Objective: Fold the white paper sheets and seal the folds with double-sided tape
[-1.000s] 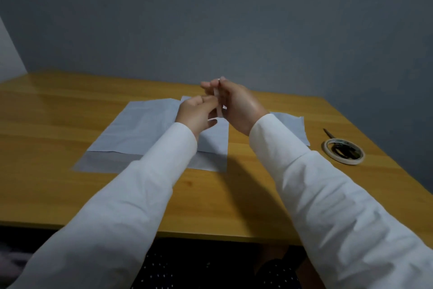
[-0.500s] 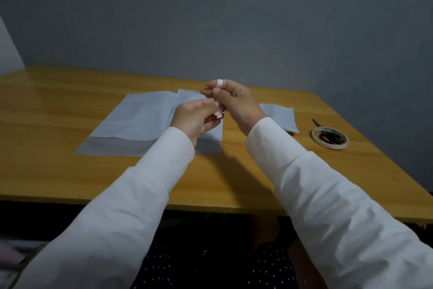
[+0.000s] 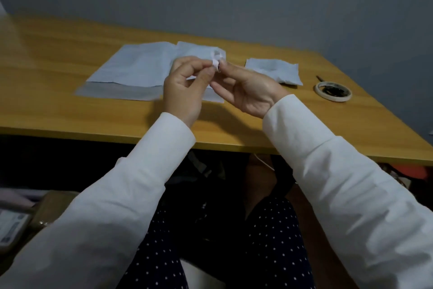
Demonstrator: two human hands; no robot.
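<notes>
Head view: left hand (image 3: 185, 91) and right hand (image 3: 248, 91) fingers pinch a small curled white tape strip (image 3: 215, 61) above the creased paper sheets (image 3: 138, 66).

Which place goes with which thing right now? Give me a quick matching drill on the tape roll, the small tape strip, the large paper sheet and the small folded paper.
Things:
1. tape roll
2. tape strip
3. large paper sheet
4. small folded paper

Places:
A. flat on the table, left of the hands
B. pinched between left hand and right hand, above the table
C. near the table's right edge, lying flat
D. on the table between the hands and the roll

Pairs: 1-C, 2-B, 3-A, 4-D
</notes>
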